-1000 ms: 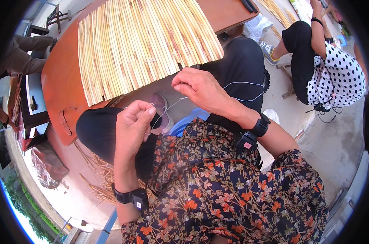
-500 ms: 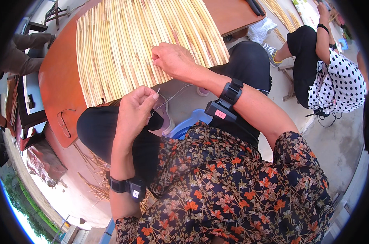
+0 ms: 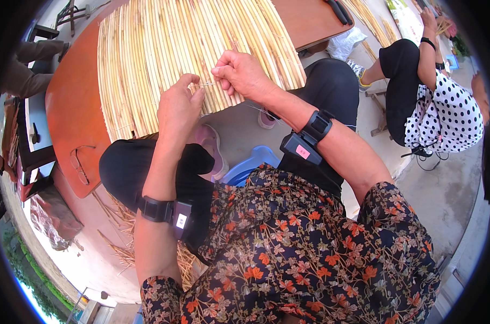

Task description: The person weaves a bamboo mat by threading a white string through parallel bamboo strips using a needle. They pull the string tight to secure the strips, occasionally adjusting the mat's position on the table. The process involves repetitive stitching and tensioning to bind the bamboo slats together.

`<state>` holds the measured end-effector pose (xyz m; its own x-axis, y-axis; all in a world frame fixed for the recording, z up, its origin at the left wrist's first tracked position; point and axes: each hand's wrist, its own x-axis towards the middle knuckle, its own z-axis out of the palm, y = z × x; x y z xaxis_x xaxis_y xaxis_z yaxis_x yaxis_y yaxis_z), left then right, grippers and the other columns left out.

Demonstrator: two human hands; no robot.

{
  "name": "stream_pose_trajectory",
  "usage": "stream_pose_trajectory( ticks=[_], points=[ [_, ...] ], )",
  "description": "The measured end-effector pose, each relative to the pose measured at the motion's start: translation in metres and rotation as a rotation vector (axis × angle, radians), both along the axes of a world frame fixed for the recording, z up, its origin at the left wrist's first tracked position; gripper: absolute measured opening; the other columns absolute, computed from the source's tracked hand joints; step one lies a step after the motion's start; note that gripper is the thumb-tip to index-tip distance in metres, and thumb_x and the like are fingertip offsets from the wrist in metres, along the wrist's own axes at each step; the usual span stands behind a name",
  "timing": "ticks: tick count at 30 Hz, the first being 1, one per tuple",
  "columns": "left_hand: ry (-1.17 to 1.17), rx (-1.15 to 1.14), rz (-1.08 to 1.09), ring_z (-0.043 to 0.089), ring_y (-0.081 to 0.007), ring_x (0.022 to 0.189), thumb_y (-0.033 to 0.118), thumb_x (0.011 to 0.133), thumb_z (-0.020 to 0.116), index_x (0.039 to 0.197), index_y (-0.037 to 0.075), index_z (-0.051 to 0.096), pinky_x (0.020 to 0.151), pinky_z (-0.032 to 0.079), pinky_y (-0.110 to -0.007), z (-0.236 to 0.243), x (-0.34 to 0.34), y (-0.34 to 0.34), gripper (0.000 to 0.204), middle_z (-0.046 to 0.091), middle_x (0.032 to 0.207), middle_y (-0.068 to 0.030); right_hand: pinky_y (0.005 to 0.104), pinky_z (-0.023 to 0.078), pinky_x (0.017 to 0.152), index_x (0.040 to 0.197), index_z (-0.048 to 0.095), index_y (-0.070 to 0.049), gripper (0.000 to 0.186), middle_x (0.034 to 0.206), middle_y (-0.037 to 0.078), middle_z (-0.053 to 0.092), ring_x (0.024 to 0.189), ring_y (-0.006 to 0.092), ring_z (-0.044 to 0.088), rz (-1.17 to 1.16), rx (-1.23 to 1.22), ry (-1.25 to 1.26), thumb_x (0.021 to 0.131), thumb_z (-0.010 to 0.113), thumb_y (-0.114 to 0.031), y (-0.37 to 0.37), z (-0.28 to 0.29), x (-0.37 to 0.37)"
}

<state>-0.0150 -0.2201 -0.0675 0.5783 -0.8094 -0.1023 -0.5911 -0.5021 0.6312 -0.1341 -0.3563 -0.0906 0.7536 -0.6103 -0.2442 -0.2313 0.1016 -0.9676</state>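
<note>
A mat of pale straw-coloured stalks [image 3: 148, 70], laid side by side and bound with thread, covers part of the reddish-brown table and reaches over its near edge. My right hand [image 3: 245, 75] is at the mat's near part, thumb and forefinger pinched on a thin white thread [image 3: 206, 85]. Just left of it, my left hand [image 3: 178, 110] is over the mat's near edge, its thumb and forefinger apart beside the thread. Its other fingers are mostly hidden.
Eyeglasses [image 3: 79, 164] lie on the table [image 3: 66, 119] at the left. A blue basin [image 3: 253, 162] stands between my legs. Loose stalks [image 3: 118, 248] lie on the floor at lower left. Another person in a polka-dot top [image 3: 447, 113] sits at the right.
My left hand has moved up onto the mat beside my right hand, and its thumb and forefinger have parted. My right hand has shifted slightly right and turned, now pinching the thread.
</note>
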Motion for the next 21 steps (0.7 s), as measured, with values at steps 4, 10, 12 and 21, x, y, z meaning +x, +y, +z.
stream_pose_trajectory(
  ticks=[4,10,12,21],
  points=[
    [-0.091,-0.018,-0.017,0.048,-0.0172,0.052,0.019,0.088,0.067,0.105,0.006,0.066,0.053,0.041,-0.037,-0.006,0.0,-0.01,0.022,0.047,0.055,-0.006,0.0215,0.046,0.046,0.089,0.062,-0.002,0.013,0.064,0.001,0.061,0.05,0.0066,0.055,-0.007,0.002,-0.012,0.095,0.063,-0.013,0.001,-0.003,0.002],
    [0.08,-0.017,0.027,0.051,-0.0175,0.052,0.019,0.088,0.067,0.1,0.001,0.067,0.054,0.042,-0.037,-0.008,0.003,-0.015,0.021,0.055,0.058,-0.0076,0.0216,0.045,0.044,0.089,0.062,-0.002,0.013,0.063,0.001,0.061,0.048,0.0064,0.055,-0.023,0.036,-0.026,0.094,0.064,-0.013,0.003,0.001,0.003],
    [0.017,0.017,0.007,0.051,-0.0155,0.053,0.019,0.089,0.067,0.099,0.0,0.067,0.054,0.042,-0.035,-0.007,0.0,-0.017,0.021,0.056,0.06,-0.0083,0.0215,0.045,0.044,0.089,0.062,-0.002,0.012,0.062,0.002,0.061,0.048,0.0066,0.055,-0.026,0.046,-0.02,0.094,0.064,-0.013,0.003,0.001,0.003],
    [0.404,-0.09,0.082,0.057,-0.0105,0.06,0.016,0.088,0.065,0.092,-0.003,0.068,0.058,0.046,-0.029,-0.02,0.01,-0.015,0.02,0.065,0.067,-0.0059,0.0221,0.046,0.045,0.089,0.063,-0.001,0.012,0.063,0.003,0.061,0.05,0.0076,0.057,0.015,0.041,0.017,0.094,0.063,-0.012,-0.001,0.003,0.003]
  ],
)
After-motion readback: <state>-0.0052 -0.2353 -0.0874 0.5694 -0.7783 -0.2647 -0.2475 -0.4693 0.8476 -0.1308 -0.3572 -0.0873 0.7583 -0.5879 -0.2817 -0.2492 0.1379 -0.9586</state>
